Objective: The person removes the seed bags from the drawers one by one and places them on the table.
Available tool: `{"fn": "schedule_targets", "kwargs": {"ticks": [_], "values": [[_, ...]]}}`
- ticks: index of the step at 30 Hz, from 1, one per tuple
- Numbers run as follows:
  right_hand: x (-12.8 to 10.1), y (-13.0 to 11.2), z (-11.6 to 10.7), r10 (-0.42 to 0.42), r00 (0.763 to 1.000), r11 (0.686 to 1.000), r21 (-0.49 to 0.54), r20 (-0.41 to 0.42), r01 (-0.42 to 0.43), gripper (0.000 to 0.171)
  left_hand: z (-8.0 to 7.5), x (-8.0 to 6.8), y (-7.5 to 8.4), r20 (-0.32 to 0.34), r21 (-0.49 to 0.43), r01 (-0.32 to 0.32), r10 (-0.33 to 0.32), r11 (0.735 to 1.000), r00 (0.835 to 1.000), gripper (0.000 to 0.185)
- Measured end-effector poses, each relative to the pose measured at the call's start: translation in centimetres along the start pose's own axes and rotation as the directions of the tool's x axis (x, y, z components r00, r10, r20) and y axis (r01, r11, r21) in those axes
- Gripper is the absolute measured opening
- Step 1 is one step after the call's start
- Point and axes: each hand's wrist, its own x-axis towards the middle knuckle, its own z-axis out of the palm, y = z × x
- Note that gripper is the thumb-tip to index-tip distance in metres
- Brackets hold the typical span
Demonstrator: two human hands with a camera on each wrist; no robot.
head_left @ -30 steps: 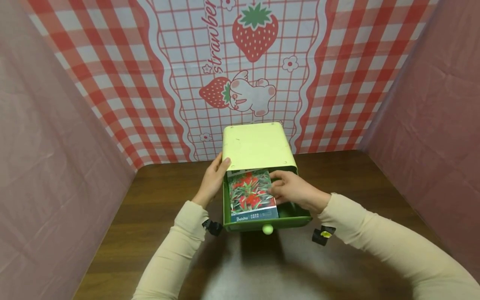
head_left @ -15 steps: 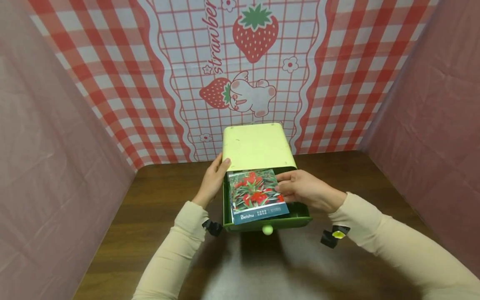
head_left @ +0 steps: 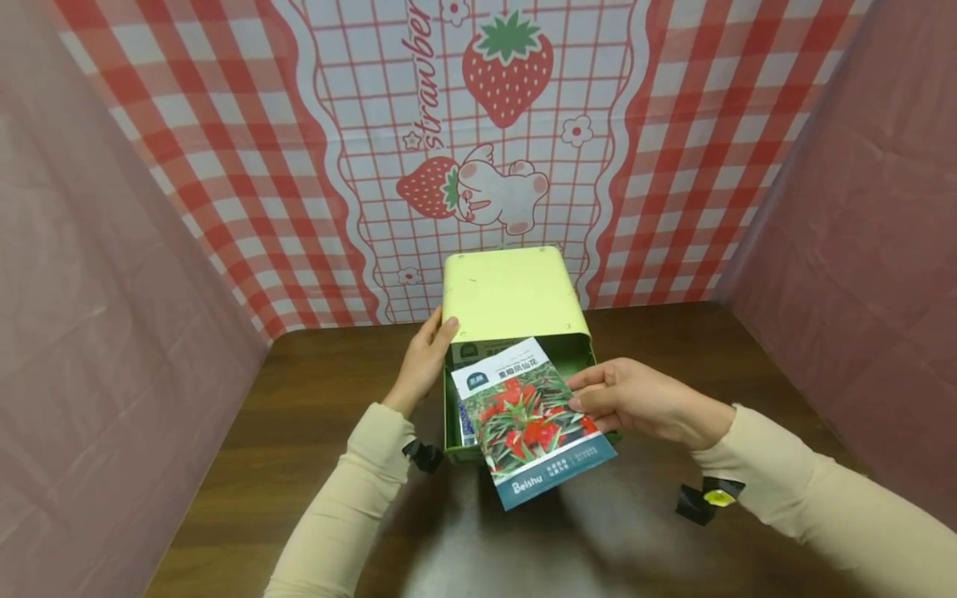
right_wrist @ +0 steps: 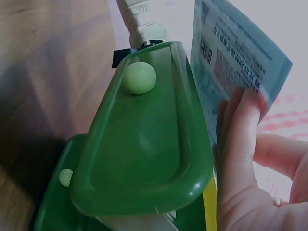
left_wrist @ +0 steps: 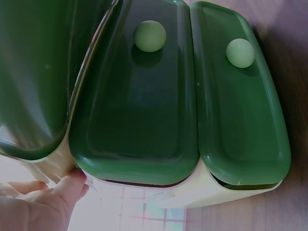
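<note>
A seed packet (head_left: 534,423) with red flowers and a blue "Beishu" band is pinched along its right edge by my right hand (head_left: 646,403). It tilts over the pulled-out green drawer (head_left: 451,415) and overhangs the drawer's front, whose knob it hides in the head view. In the right wrist view, the packet's printed back (right_wrist: 231,53) faces the camera. My left hand (head_left: 422,357) grips the left side of the pale yellow drawer cabinet (head_left: 516,291), thumb at the top front edge. Inside the drawer, partly covered, lies another packet (head_left: 465,419) with purple-blue flowers.
Two closed green drawers (left_wrist: 130,110) with round knobs sit below the pulled-out one in the left wrist view. The cabinet stands on a dark wooden table (head_left: 299,432). A red-checked strawberry cloth (head_left: 516,149) hangs behind, with pink curtains (head_left: 845,208) at both sides.
My right hand has lifted the red-flowered packet out of the drawer, toward me and rightward, turning it askew. The packet beneath now shows. My left hand has stayed on the cabinet.
</note>
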Motion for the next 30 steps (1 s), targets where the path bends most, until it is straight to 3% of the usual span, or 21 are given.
{"fn": "schedule_targets", "kwargs": {"ticks": [6,12,15,20,23,30], "values": [[-1.5,0.1,-0.7,-0.029,1.0,0.999,-0.028,0.008,0.03,0.037,0.0,-0.3,0.8,0.003,0.011,0.003,-0.003,1.0,1.0,0.065],[-2.4,-0.3,-2.2,-0.087,0.996,0.996,0.009,-0.016,0.087,0.018,0.0,0.0,0.1,0.001,-0.006,-0.014,0.015,1.0,1.0,0.068],[-2.7,-0.6,-3.3,-0.121,0.991,0.99,0.068,-0.053,0.124,0.013,0.0,0.0,0.0,0.0,0.003,-0.004,0.004,1.0,1.0,0.069],[-3.0,-0.9,-5.4,-0.131,0.975,0.972,0.171,-0.181,0.163,0.019,0.0,0.0,-0.2,-0.002,0.02,0.008,-0.008,1.0,1.0,0.07],[-3.0,-1.0,-6.6,-0.116,0.956,0.947,0.261,-0.269,0.188,0.018,0.0,-0.1,-0.3,0.001,0.019,0.004,-0.004,1.0,1.0,0.07],[-2.2,-0.4,-9.0,-0.091,0.919,0.852,0.448,-0.383,0.271,0.017,0.1,-0.1,-0.4,0.007,0.017,-0.002,0.002,1.0,1.0,0.071]]}}
